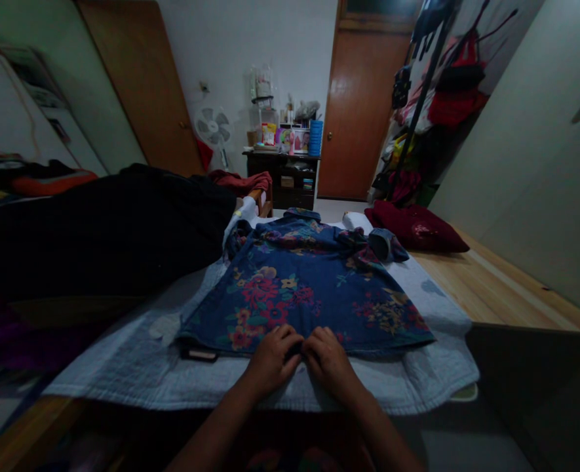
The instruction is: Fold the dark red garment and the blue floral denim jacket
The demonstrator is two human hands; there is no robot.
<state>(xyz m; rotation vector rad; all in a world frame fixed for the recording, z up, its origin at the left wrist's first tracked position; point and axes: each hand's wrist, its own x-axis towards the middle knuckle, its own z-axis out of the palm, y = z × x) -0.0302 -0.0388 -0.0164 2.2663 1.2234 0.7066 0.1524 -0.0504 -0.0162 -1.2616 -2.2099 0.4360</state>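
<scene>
A dark blue floral shirt [314,282] lies spread out, its collar at the far end and its hem toward me. My left hand [276,354] pinches the hem near its middle, fingers curled over the edge. Close beside it, my right hand [328,357] grips the same hem, and the two thumbs nearly meet. Under the shirt is a pale blue quilted cloth [162,380]. One cuff stands partly open at the far right, while the other sleeve is bunched at the far left.
A large dark garment pile [107,236] rises on the left. At the right rear, a maroon cushion [415,226] rests on a wooden board [496,288]. Farther back are a white fan [213,128], a dark cabinet [282,177] and a brown door [363,111].
</scene>
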